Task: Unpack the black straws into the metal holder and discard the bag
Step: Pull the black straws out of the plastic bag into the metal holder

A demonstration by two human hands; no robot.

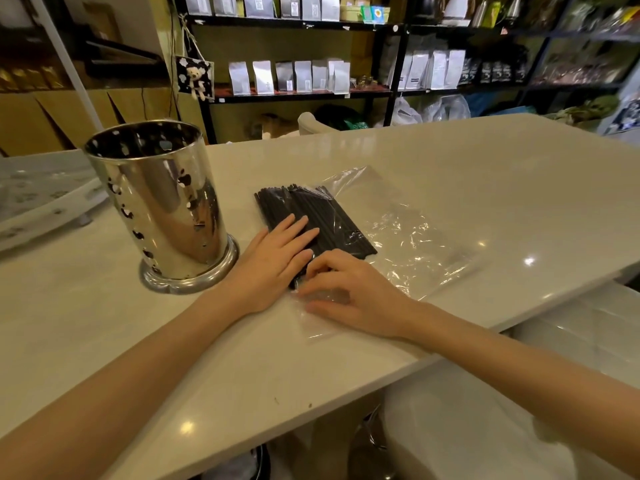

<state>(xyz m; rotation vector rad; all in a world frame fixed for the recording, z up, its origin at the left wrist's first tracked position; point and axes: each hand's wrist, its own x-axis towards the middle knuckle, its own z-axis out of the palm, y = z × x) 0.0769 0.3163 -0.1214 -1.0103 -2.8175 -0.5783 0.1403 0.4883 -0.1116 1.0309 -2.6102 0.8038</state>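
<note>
A bundle of black straws lies flat on the pale counter, partly inside a clear plastic bag that spreads out to the right. My left hand rests flat on the near part of the bundle, fingers spread. My right hand lies curled over the bag's near end, fingertips touching the plastic beside the straws' near tips. A shiny perforated metal holder stands upright just left of the straws; nothing shows above its rim.
A white perforated tray sits at the counter's left edge. The counter's front edge runs diagonally at lower right, with white surfaces below. Dark shelves of pouches line the back wall.
</note>
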